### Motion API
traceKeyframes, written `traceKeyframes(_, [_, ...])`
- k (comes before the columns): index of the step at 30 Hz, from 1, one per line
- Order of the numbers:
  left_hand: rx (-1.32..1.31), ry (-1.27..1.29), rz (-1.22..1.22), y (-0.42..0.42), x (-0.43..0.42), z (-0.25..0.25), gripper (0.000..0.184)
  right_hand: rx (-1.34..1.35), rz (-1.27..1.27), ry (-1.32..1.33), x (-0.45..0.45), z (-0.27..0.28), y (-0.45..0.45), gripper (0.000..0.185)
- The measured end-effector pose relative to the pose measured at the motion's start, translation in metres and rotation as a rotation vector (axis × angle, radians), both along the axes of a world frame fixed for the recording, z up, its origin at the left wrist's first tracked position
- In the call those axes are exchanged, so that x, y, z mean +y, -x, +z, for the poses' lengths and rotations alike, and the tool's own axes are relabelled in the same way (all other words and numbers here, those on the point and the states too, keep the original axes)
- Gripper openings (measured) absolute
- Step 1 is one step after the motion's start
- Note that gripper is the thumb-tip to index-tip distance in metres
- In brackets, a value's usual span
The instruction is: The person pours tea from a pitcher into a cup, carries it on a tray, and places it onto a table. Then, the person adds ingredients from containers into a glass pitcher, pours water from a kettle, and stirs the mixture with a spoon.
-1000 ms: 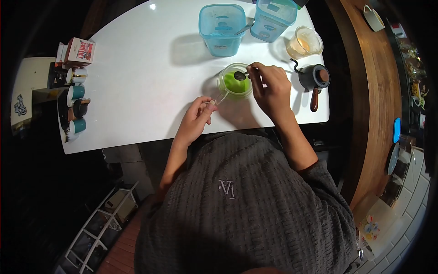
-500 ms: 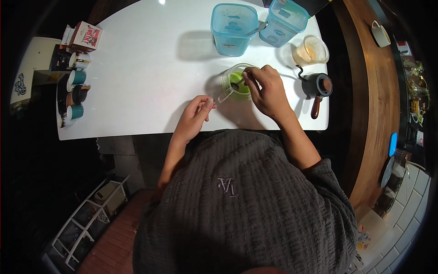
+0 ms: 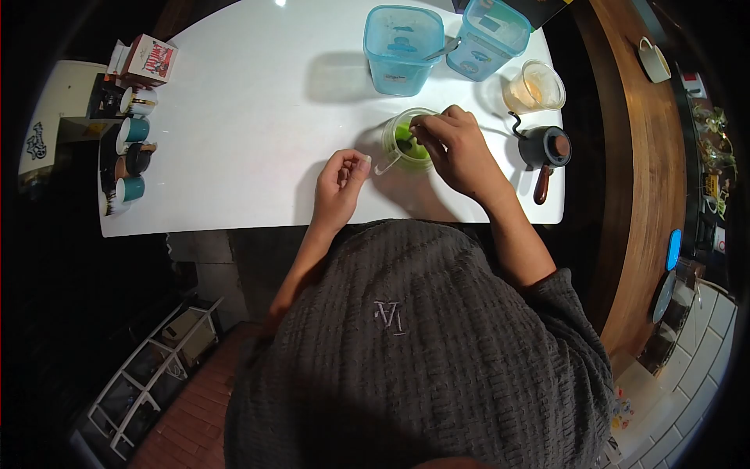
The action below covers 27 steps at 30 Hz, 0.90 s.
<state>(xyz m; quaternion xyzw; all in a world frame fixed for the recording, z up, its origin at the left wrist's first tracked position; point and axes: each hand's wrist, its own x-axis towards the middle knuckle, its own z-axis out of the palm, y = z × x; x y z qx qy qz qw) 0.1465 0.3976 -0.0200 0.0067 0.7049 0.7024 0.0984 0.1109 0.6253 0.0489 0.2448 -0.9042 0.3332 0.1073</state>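
My right hand (image 3: 457,148) is closed on a spoon (image 3: 405,144), whose dark bowl dips into bright green liquid (image 3: 419,148). The liquid is in a clear handled cup (image 3: 388,134) on the white table; my fingers cover part of its rim. Most of the spoon's handle is hidden by my hand. Left of the cup, my left hand (image 3: 337,187) hovers with curled fingers and the thumb against the index finger. Nothing shows in it, and it is apart from the cup's handle (image 3: 387,162).
Behind the cup stand a blue tub (image 3: 398,74) and a second blue tub (image 3: 478,59), with a metal spoon (image 3: 444,48) between them. On the right are a clear container (image 3: 539,84) and a black gooseneck kettle (image 3: 542,147). Several cups (image 3: 133,133) and a box (image 3: 150,59) line the left edge.
My left hand has risen slightly away from the table's front edge. The spoon has shifted a little inside the cup, still held by my right hand.
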Motion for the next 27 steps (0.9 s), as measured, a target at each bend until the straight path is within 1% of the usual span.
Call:
traceKeyframes(2, [0.082, 0.026, 0.021, -0.003, 0.005, 0.003, 0.018, 0.006, -0.012, -0.042, 0.001, 0.001, 0.001, 0.011])
traceKeyframes(3, [0.08, 0.027, 0.022, -0.004, 0.005, 0.001, 0.018, 0.011, -0.025, -0.084, 0.001, 0.002, 0.001, 0.011])
traceKeyframes(5, [0.202, 0.153, -0.008, -0.003, 0.005, -0.003, 0.017, 0.043, -0.068, -0.118, 0.0, 0.009, 0.001, 0.011])
traceKeyframes(7, [0.203, 0.14, -0.018, -0.001, 0.003, -0.003, 0.017, 0.076, -0.114, -0.154, 0.0, 0.009, 0.001, 0.012])
traceKeyframes(10, [0.2, 0.137, -0.029, -0.001, 0.0, 0.0, 0.016, 0.08, -0.114, -0.083, 0.0, 0.001, 0.003, 0.012])
traceKeyframes(12, [0.197, 0.146, -0.031, -0.001, 0.0, 0.001, 0.016, 0.029, -0.049, 0.082, -0.001, -0.003, 0.002, 0.012])
traceKeyframes(16, [0.19, 0.133, -0.035, -0.002, 0.0, 0.002, 0.015, -0.012, 0.004, 0.047, 0.001, -0.002, -0.001, 0.012])
traceKeyframes(18, [0.188, 0.124, -0.037, -0.003, 0.001, 0.003, 0.015, -0.004, -0.028, -0.06, 0.003, 0.001, 0.0, 0.011])
traceKeyframes(19, [0.169, 0.134, -0.046, -0.003, 0.001, 0.004, 0.015, -0.005, -0.028, -0.06, 0.003, 0.004, 0.001, 0.011])
traceKeyframes(21, [0.151, 0.144, -0.057, -0.003, 0.0, 0.005, 0.015, 0.095, -0.136, -0.179, 0.002, 0.009, 0.001, 0.011])
traceKeyframes(23, [0.067, 0.23, -0.133, -0.003, -0.003, 0.006, 0.019, 0.083, -0.132, -0.159, 0.002, 0.006, 0.002, 0.013])
traceKeyframes(25, [0.068, 0.221, -0.134, -0.005, -0.001, 0.011, 0.021, 0.054, -0.048, -0.018, 0.002, 0.003, 0.002, 0.016])
traceKeyframes(27, [0.068, 0.211, -0.133, -0.007, -0.001, 0.015, 0.022, 0.005, -0.022, -0.004, 0.001, -0.002, -0.001, 0.017])
